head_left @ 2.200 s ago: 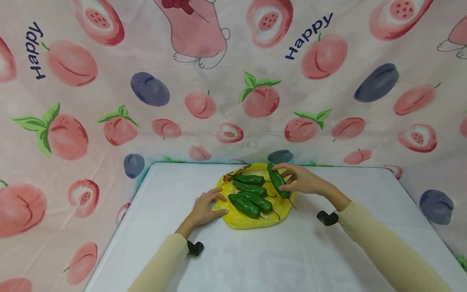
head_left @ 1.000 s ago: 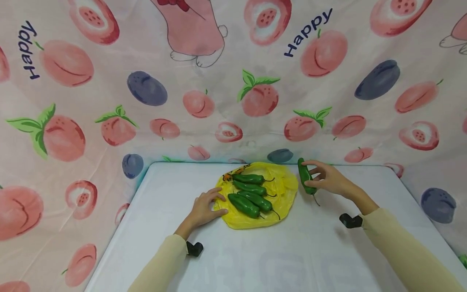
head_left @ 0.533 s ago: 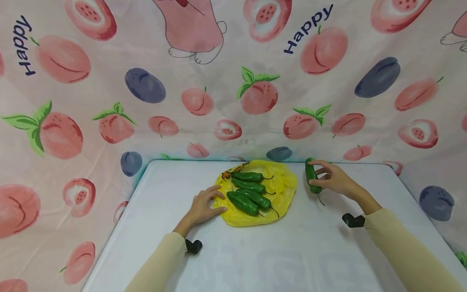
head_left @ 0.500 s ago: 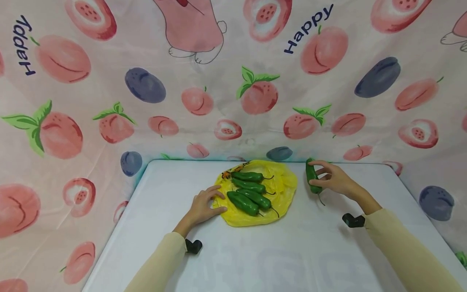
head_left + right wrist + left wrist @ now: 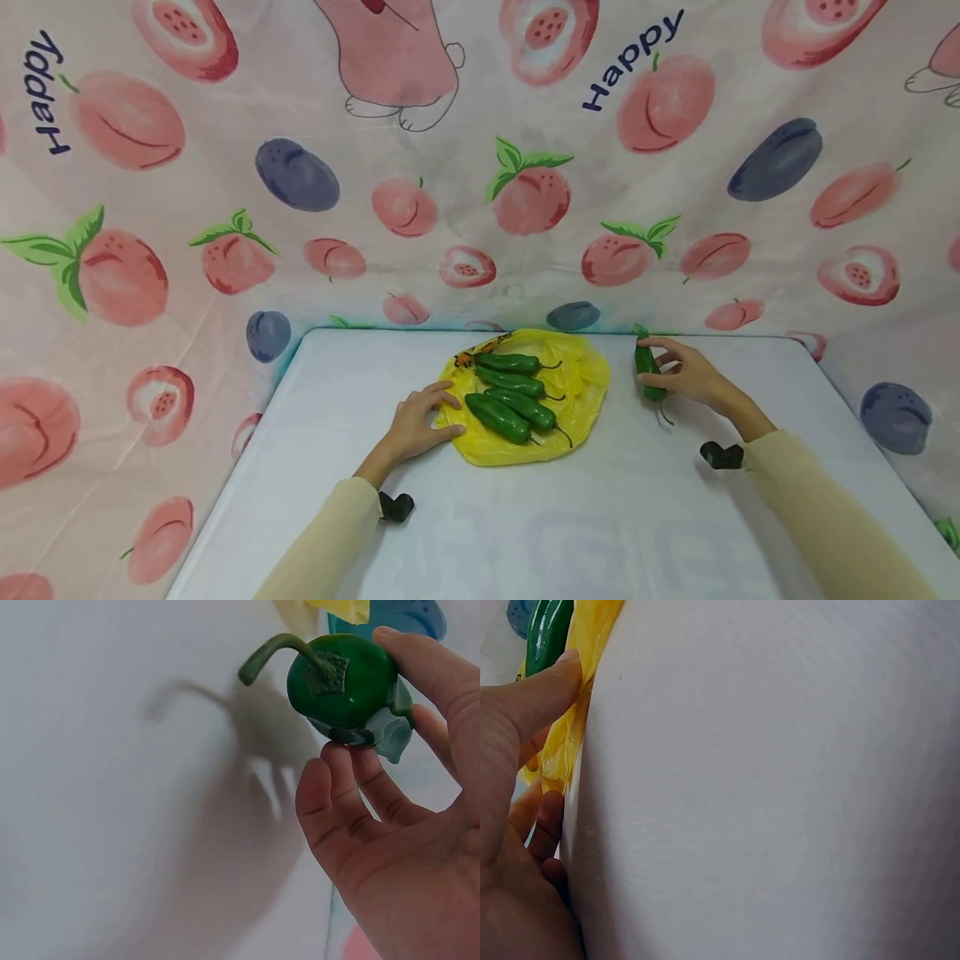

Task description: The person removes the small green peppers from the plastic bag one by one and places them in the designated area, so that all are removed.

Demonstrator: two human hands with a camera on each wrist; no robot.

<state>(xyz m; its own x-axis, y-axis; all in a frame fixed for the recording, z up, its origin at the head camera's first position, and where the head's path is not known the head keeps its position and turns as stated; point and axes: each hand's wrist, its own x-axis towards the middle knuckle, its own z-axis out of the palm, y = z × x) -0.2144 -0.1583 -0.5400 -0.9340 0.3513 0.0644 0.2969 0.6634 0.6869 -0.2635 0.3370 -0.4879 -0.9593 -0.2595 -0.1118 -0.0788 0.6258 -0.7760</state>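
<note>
Several green peppers [image 5: 498, 418] lie in a row on a round spread of yellow plastic bag [image 5: 498, 454] at the table's back. My left hand [image 5: 411, 423] rests at the bag's left edge with thumb and fingers spread apart. In the left wrist view its thumb touches the yellow plastic [image 5: 596, 645] beside a pepper [image 5: 549, 634]. To the right of the bag, my right hand [image 5: 693, 377] pinches one green pepper [image 5: 645, 360] between thumb and fingertips. That pepper's curved stem [image 5: 270, 654] points toward the camera in the right wrist view, its shadow falling on the white surface.
A white table [image 5: 480, 533] spreads around the bag and both forearms. Its back edge meets a hanging cloth [image 5: 450, 167] printed with peaches and plums. Orange and black printing [image 5: 465, 359] shows at the bag's back left. Each wrist carries a black camera [image 5: 722, 455].
The right hand has carried one pepper from the bag's right side to the right, past the bag's edge, then a little further right. My left hand has stayed at the bag's edge.
</note>
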